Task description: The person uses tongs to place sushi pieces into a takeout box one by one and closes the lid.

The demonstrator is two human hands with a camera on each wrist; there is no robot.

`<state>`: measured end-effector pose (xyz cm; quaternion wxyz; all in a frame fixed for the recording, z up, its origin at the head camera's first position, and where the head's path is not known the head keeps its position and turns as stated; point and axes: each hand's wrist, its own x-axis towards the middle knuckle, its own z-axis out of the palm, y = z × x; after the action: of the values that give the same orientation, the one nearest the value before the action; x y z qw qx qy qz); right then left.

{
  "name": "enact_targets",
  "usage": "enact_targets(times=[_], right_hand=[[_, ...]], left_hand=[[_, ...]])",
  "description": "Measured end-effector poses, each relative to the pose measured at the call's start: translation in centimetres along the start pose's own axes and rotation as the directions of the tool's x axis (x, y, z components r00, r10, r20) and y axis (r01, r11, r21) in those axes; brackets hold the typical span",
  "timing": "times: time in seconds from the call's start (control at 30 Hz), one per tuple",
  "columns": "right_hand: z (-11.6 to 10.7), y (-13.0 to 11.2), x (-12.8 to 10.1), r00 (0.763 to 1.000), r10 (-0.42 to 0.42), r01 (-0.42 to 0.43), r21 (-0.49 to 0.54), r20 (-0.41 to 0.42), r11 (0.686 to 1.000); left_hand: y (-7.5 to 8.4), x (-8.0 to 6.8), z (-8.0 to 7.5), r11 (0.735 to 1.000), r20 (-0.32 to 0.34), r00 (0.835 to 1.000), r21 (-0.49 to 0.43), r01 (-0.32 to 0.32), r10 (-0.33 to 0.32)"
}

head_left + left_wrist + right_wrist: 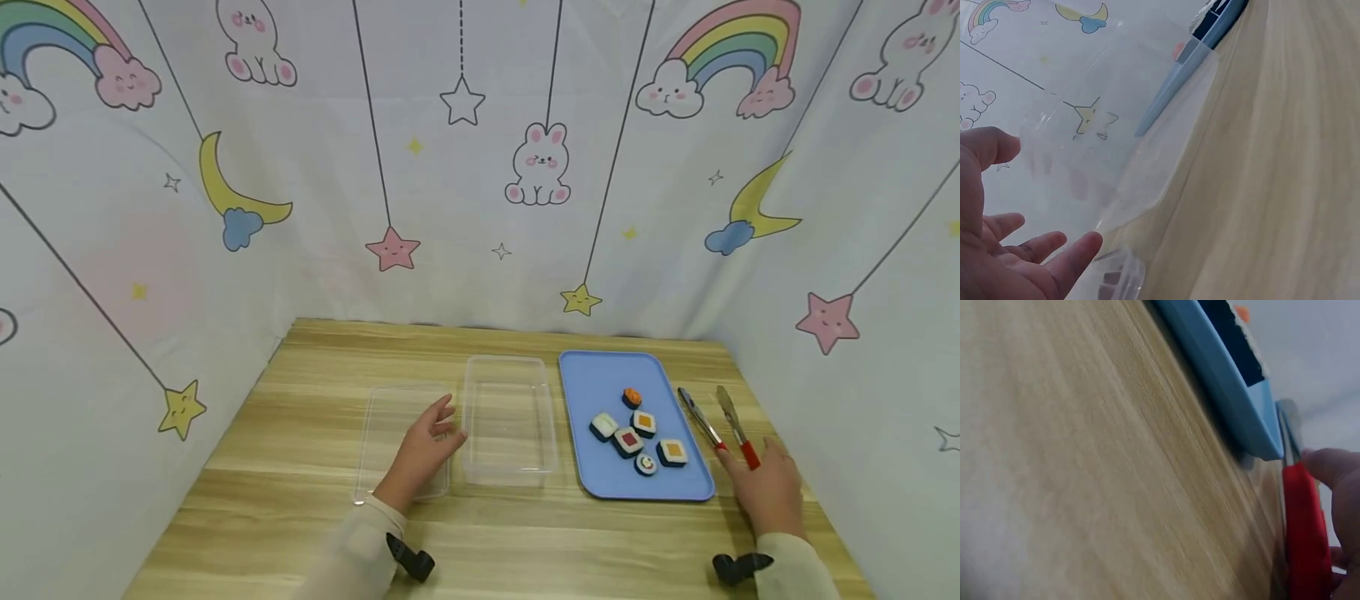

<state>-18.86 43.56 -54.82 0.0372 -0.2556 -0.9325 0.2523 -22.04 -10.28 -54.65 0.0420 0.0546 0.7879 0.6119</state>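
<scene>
We see the left hand (422, 448) resting with relaxed, straight fingers on the flat clear lid (401, 442), its fingertips reaching the wall of the clear plastic box (510, 421) just beside it; nothing is gripped. The right hand (765, 492) lies at the red-handled end of the metal tongs (720, 425), a finger touching the red grip; whether the fingers curl round it we cannot tell. The tongs lie on the table, just right of the blue tray (600, 379), arms spread apart. The smooth, rounded tray holds six small toy sushi pieces (637, 433), clustered near its middle. The box is rectangular, see-through and holds nothing. All sit on a wood-grain table (300, 500), hemmed in on three sides by a printed cloth backdrop (480, 167).
</scene>
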Motion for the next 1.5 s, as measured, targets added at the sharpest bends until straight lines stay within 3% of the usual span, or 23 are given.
enact_targets(times=[0.23, 0.4, 0.67, 0.93, 1.3, 1.5], right_hand=[[0.6, 0.1, 0.0, 0.993, -0.041, 0.042, 0.007, -0.107, 0.999], [0.5, -0.1, 0.1, 0.989, -0.071, 0.073, 0.011, -0.133, 0.997], [0.4, -0.4, -0.5, 0.991, -0.043, 0.056, 0.1, -0.127, 0.993], [-0.5, -2.9, -1.3, 0.992, -0.122, 0.124, 0.079, -0.023, 0.989], [-1.6, -5.8, -1.8, 0.954, -0.288, 0.291, -0.023, 0.077, 0.957], [-1.7, -6.2, -1.8, 0.935, -0.351, 0.354, -0.065, 0.057, 0.933]], left_hand=[[-0.8, 0.4, 1.2, 0.993, -0.023, 1.0, -0.114, -0.016, 0.014], [-0.8, 0.4, 1.3, 0.994, -0.036, 0.999, -0.105, -0.022, 0.019], [-0.9, 0.3, 1.5, 0.996, -0.049, 0.999, -0.087, -0.023, 0.019], [-0.9, 0.4, 1.4, 0.997, -0.049, 0.999, -0.077, -0.024, 0.02], [-0.8, 0.4, 1.4, 0.997, -0.051, 0.998, -0.066, -0.045, 0.041], [-0.7, 0.3, 1.3, 0.996, -0.051, 0.997, -0.071, -0.054, 0.05]])
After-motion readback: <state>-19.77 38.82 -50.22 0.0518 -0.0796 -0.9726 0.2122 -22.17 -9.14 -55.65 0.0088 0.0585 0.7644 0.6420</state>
